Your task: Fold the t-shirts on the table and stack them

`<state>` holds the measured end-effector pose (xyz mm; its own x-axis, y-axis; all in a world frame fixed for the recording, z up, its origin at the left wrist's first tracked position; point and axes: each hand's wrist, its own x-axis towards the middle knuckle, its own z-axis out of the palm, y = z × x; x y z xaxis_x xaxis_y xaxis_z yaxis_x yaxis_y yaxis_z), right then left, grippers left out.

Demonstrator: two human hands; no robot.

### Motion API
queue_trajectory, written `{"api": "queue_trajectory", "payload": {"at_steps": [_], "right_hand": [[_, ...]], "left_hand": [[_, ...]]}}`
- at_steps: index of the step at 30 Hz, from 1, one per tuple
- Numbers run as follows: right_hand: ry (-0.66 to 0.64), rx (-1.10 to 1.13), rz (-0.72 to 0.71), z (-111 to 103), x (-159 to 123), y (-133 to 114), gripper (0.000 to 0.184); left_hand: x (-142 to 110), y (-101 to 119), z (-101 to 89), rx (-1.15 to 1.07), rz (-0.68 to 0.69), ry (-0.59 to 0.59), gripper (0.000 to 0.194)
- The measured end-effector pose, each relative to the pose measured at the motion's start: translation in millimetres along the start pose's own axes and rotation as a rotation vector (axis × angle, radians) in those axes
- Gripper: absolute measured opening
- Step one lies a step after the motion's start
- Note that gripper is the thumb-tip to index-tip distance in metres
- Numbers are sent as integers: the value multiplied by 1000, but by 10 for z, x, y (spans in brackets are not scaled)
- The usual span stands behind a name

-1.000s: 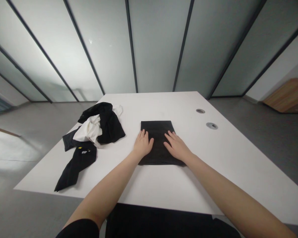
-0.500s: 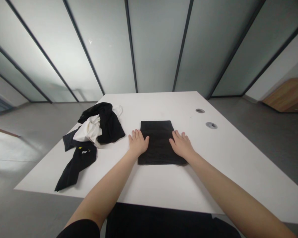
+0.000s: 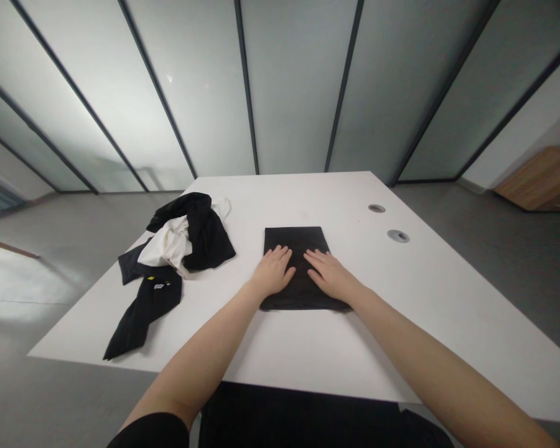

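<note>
A black garment [image 3: 298, 295], folded into a flat near-rectangle, lies in the middle of the white table [image 3: 308, 354]. Its exact kind cannot be made out from the folds. My left hand [image 3: 274, 271] rests palm down on its left half, fingers stretched forward. On the right half lies my right hand [image 3: 332, 274], equally flat with fingers extended. A small gap of black cloth separates the two hands. Neither hand grips anything.
Crumpled black clothes [image 3: 210, 239] and a white cloth [image 3: 168, 246] form a heap at the table's left. A dark piece [image 3: 142, 314] with small yellow and white marks hangs toward the front edge. Two round cable grommets [image 3: 398, 236] sit at right. Frosted glass panels stand behind.
Both hands have moved inward from the garment's side edges onto its top, closer to each other. The garment and the clothes heap look unmoved.
</note>
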<state>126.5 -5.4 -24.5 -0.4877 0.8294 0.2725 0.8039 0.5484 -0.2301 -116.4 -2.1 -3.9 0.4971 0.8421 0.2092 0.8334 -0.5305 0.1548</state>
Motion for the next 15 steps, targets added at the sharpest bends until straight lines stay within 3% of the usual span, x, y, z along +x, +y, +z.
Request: {"api": "queue_trajectory", "payload": {"at_steps": [3, 8, 11, 15], "right_hand": [[-33, 12, -47, -123, 16, -102, 38], [-166, -37, -42, -273, 7, -277, 29], [-212, -86, -29, -249, 0, -359, 23], [-135, -128, -38, -191, 12, -343, 20]], "left_hand": [[19, 62, -97, -21, 22, -38, 40], [-12, 211, -253, 22, -42, -153, 38], [-38, 304, -234, 54, -63, -220, 30], [-28, 341, -145, 75, -30, -157, 24]]}}
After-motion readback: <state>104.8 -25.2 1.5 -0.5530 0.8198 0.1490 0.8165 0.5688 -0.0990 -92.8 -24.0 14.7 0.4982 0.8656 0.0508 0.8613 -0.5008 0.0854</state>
